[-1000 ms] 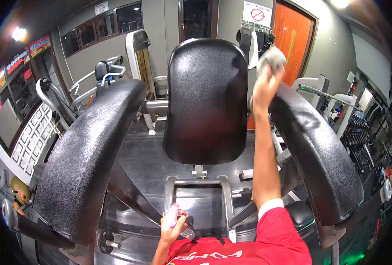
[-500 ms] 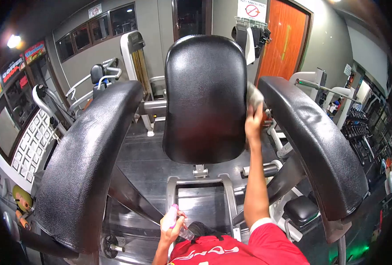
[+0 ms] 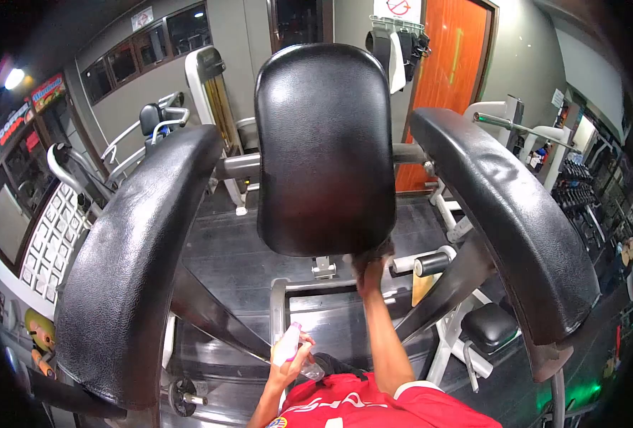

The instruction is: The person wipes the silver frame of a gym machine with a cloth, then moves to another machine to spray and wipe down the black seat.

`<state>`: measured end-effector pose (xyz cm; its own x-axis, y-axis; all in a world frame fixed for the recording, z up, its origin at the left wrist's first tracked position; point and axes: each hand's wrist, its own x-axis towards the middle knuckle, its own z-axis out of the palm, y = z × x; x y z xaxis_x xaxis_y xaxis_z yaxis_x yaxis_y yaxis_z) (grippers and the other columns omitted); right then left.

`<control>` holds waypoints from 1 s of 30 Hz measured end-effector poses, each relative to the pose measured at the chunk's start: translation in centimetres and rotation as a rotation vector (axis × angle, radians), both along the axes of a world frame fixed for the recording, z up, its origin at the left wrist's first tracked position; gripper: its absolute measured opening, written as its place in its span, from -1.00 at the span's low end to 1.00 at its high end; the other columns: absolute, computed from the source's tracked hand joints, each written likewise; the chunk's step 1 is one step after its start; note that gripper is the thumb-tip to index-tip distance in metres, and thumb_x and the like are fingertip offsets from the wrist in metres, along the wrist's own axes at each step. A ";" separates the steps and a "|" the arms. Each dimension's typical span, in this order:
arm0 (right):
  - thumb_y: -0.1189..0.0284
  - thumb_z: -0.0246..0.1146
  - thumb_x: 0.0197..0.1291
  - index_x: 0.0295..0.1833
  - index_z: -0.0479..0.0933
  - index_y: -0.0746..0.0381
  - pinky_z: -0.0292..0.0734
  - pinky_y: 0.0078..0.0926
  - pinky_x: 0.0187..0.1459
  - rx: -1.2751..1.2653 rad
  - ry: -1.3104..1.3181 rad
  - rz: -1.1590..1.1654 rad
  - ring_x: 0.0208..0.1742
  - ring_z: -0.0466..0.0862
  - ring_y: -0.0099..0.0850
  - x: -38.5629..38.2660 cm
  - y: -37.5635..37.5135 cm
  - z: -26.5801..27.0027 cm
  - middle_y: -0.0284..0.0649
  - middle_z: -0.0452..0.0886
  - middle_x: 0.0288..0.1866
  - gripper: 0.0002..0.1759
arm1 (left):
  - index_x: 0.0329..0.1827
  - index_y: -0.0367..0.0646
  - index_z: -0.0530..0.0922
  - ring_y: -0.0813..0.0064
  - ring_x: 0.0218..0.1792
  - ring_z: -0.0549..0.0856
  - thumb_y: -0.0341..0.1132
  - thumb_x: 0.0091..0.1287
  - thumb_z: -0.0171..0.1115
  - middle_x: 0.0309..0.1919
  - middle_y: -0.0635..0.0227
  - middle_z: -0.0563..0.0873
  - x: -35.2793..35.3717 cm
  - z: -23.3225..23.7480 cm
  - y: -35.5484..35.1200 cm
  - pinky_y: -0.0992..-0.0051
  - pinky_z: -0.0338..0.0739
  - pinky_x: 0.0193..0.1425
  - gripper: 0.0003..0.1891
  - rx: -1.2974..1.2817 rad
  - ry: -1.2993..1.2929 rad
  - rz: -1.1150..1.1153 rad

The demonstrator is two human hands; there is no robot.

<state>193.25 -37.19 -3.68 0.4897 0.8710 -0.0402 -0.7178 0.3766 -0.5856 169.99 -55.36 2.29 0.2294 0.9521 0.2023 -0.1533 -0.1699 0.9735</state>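
Observation:
A black padded backrest (image 3: 325, 143) stands upright in the middle, between a left arm pad (image 3: 134, 250) and a right arm pad (image 3: 505, 214). My right hand (image 3: 370, 271) is at the lower right edge of the backrest, its fingers around a cloth (image 3: 382, 250) that looks dark and partly hidden in shadow. Low in front of my red shirt, my left hand (image 3: 293, 362) is wrapped round a clear spray bottle (image 3: 288, 344) with a pink and white top.
Below the backrest is a grey metal frame (image 3: 278, 307). A small black seat (image 3: 489, 324) sits at the lower right, near a roller pad (image 3: 432, 263). Other gym machines, a dumbbell rack (image 3: 577, 192) and an orange door (image 3: 448, 93) are behind.
My right hand has moved with the cloth from the backrest's right side down to its lower right edge. The left hand still holds the bottle. The view has shifted slightly.

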 end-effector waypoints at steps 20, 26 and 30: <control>0.34 0.13 0.23 0.20 0.41 0.23 0.42 -0.27 0.21 0.324 -0.861 0.305 0.20 0.51 -0.27 -4.3 -1.6 -2.9 -0.20 0.54 0.14 -0.57 | -0.04 -0.40 0.46 0.53 -0.54 0.63 -0.62 0.28 0.10 -0.31 0.16 0.63 -1.8 -0.2 -2.2 0.52 0.59 -0.48 -0.80 -0.054 -0.045 0.208; 0.32 0.05 0.36 0.14 0.39 0.23 0.36 -0.39 0.18 0.001 -0.120 -0.199 0.10 0.53 -0.27 1.3 -0.6 3.1 -0.21 0.49 0.13 -0.67 | -0.05 -0.40 0.47 0.54 -0.54 0.63 -0.60 0.29 0.11 -0.31 0.16 0.64 -0.8 -0.3 -2.0 0.53 0.58 -0.48 -0.82 -0.036 -0.037 0.146; 0.49 0.01 0.35 0.17 0.37 0.28 0.31 -0.45 0.18 -0.003 -0.773 -0.469 0.10 0.50 -0.31 6.3 1.7 2.4 -0.18 0.51 0.09 -0.70 | -0.10 -0.35 0.42 0.48 -0.56 0.64 -0.58 0.27 0.11 -0.33 0.11 0.63 -0.6 0.3 -1.4 0.47 0.58 -0.48 -0.83 -0.024 0.045 0.109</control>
